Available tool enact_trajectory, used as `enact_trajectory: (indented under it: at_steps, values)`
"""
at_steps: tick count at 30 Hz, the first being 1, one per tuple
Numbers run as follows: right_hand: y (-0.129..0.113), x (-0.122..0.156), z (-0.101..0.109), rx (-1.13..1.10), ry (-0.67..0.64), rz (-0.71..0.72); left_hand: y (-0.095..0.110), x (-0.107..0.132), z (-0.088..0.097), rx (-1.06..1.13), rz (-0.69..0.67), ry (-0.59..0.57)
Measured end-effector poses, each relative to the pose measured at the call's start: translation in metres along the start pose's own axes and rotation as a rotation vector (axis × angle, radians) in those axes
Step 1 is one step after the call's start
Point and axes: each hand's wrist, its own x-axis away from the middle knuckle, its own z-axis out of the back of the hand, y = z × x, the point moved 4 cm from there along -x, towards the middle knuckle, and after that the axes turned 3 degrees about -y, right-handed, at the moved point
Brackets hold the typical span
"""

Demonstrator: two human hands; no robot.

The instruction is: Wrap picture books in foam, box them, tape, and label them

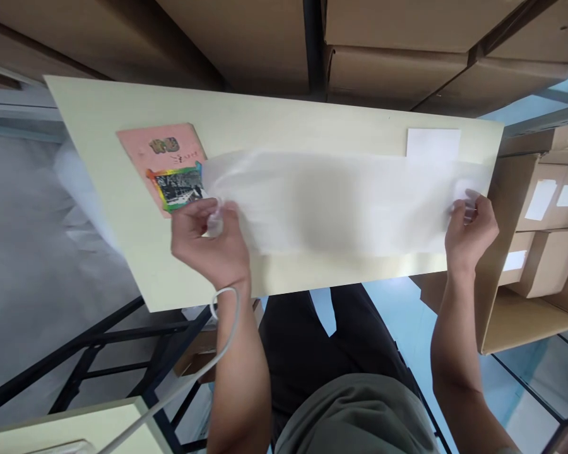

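Observation:
A long translucent white sheet (pixel 331 202), thin like tissue or soft plastic film, stretches between my two hands above the pale yellow tabletop (pixel 265 120). My left hand (pixel 211 236) pinches its left end, where the material bunches up. At the other end, my right hand (pixel 471 227) grips the sheet with curled fingers. Just beyond my left hand lies a pink booklet (pixel 158 142) with a rainbow-edged black-and-white picture, its lower corner partly behind my fingers. A white card (pixel 433 144) rests near the table's far right, its lower part covered by the sheet.
Stacked cardboard boxes (pixel 392 79) stand along the far table edge. To the right is an open carton (pixel 530 315) holding smaller labelled boxes. A white cable (pixel 203 369) loops around my left wrist. Black metal framing (pixel 85 340) and another table corner (pixel 123 419) are at lower left.

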Motion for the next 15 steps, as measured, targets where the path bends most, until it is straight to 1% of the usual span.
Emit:
enact_trajectory:
  at_steps: [3, 5, 7, 9, 10, 12, 13, 14, 15]
  values:
    - [0.003, -0.004, -0.018, 0.07, -0.047, 0.003, -0.014, -0.022, 0.014, 0.064, 0.108, 0.055]
    - [0.004, -0.005, -0.03, 0.101, -0.077, -0.001, -0.021, -0.031, 0.021, 0.094, 0.157, 0.067]
    - [0.003, -0.005, -0.039, 0.133, -0.084, 0.015, -0.026, -0.034, 0.025, 0.107, 0.17, 0.055]
    - [-0.007, 0.001, -0.042, 0.188, -0.042, 0.078, -0.03, -0.032, 0.028, 0.109, 0.159, 0.028]
    - [-0.017, 0.007, -0.042, 0.215, -0.011, 0.131, -0.033, -0.03, 0.03, 0.105, 0.15, 0.019]
    - [-0.046, 0.028, -0.046, 0.236, 0.013, 0.274, -0.038, -0.026, 0.031, 0.098, 0.132, -0.004]
    - [-0.065, 0.044, -0.05, 0.223, -0.01, 0.354, -0.041, -0.025, 0.032, 0.101, 0.125, -0.015]
    - [-0.086, 0.063, -0.057, 0.201, -0.071, 0.434, -0.043, -0.025, 0.032, 0.107, 0.122, -0.021]
    - [-0.108, 0.084, -0.066, 0.172, -0.158, 0.511, -0.046, -0.025, 0.033, 0.116, 0.122, -0.021]
